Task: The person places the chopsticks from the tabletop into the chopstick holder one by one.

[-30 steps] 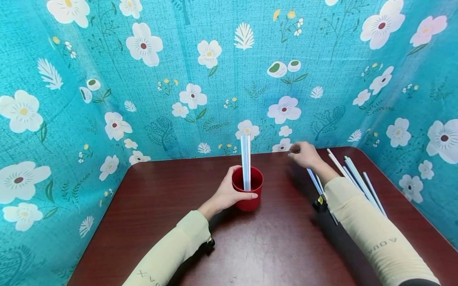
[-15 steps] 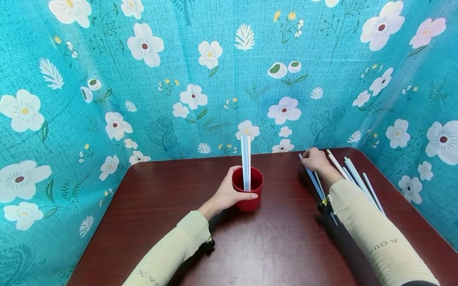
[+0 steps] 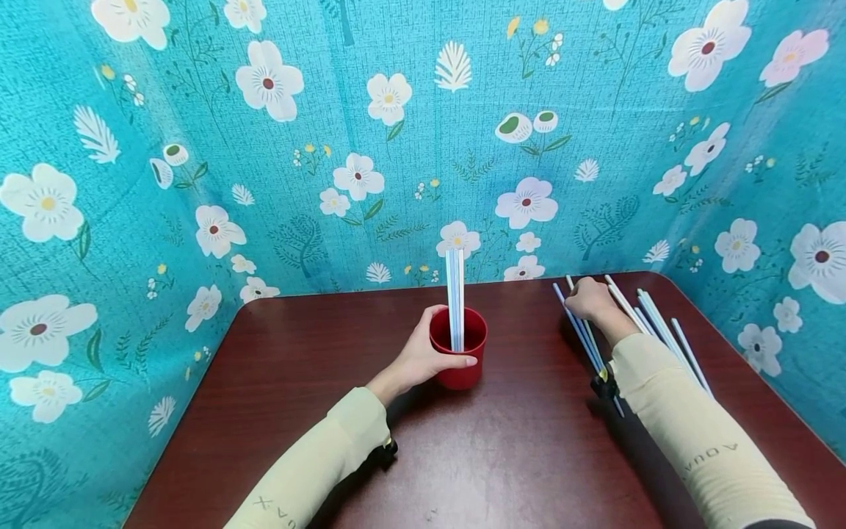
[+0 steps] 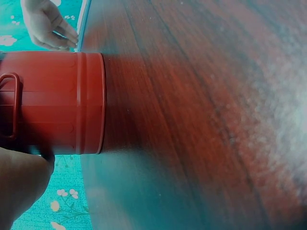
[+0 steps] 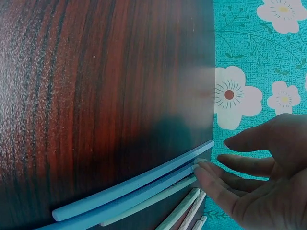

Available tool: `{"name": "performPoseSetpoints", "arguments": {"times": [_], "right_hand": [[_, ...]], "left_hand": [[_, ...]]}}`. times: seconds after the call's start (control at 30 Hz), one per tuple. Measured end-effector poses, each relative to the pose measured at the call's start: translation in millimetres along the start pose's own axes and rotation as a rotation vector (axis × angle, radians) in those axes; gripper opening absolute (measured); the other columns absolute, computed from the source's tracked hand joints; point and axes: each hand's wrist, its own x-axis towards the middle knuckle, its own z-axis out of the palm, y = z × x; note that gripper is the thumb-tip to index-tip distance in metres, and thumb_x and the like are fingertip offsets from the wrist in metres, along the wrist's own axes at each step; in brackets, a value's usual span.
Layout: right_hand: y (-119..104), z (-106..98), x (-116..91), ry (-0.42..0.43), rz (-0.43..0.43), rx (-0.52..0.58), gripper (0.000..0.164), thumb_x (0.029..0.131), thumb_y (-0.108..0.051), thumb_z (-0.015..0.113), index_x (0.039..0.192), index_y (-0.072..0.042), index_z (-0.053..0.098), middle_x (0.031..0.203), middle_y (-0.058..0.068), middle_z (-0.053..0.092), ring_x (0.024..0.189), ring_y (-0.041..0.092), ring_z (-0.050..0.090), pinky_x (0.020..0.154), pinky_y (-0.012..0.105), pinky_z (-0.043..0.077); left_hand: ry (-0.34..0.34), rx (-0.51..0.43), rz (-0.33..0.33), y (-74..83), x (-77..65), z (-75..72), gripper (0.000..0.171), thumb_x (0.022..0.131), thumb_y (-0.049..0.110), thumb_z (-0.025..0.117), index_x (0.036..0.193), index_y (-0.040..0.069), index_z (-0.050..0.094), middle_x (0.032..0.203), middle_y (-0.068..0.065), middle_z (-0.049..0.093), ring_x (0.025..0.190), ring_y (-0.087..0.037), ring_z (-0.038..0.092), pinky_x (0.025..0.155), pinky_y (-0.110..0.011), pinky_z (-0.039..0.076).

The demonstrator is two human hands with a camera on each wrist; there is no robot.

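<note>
My left hand [image 3: 423, 356] grips a red cup [image 3: 460, 376], its thumb along the near side below the rim. In the left wrist view the cup [image 4: 53, 103] shows a thin loop on its side. Several long, slim blue and white sticks [image 3: 454, 294] stand in it. My right hand [image 3: 591, 300] is over loose sticks [image 3: 581, 334] at the table's back right. In the right wrist view the hand [image 5: 254, 177] has thumb and fingers spread apart, one fingertip touching the far end of a stick. A blue stick [image 5: 134, 179] lies beside it, apart from the thumb.
More blue and white sticks [image 3: 667, 330] lie farther right, partly under my right forearm. The dark red-brown wooden table [image 3: 317, 345] meets a turquoise flowered cloth [image 3: 410, 162] at its back and sides.
My right hand has moved right and slightly down, off the back edge and onto the loose sticks, uncovering their far ends. The left hand and the cup have stayed in place.
</note>
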Motion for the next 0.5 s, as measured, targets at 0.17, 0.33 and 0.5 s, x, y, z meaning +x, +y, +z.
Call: {"name": "performPoseSetpoints", "arguments": {"times": [0.17,0.33,0.5], "right_hand": [[0,0,0,-0.02,-0.012,-0.022,0.034,0.081,-0.009,0.061,0.051,-0.017,0.047,0.052,-0.008,0.038,0.055,0.015,0.036,0.053,0.029,0.035],[1,5,2,-0.055,0.011,-0.036,0.034,0.085,-0.01,0.067,0.057,-0.014,0.048,0.054,-0.004,0.039,0.058,0.018,0.04,0.058,0.034,0.04],[5,10,5,-0.018,0.027,-0.049,0.017,0.083,-0.007,0.068,0.069,-0.006,0.059,0.069,0.008,0.057,0.071,0.028,0.055,0.065,0.041,0.048]], "left_hand": [[0.005,0.004,0.001,0.2,0.2,-0.1,0.09,0.075,0.023,0.092,0.146,0.028,0.037,0.14,0.007,0.053,0.13,-0.02,0.049,0.087,-0.041,0.06],[0.008,0.002,-0.01,-1.3,-0.1,0.8,0.09,0.074,0.024,0.093,0.145,0.032,0.037,0.139,0.01,0.053,0.13,-0.019,0.049,0.085,-0.04,0.06],[0.009,0.004,-0.005,-1.9,-0.2,1.0,0.091,0.074,0.024,0.093,0.144,0.033,0.037,0.139,0.01,0.053,0.129,-0.019,0.05,0.085,-0.04,0.06]]}}
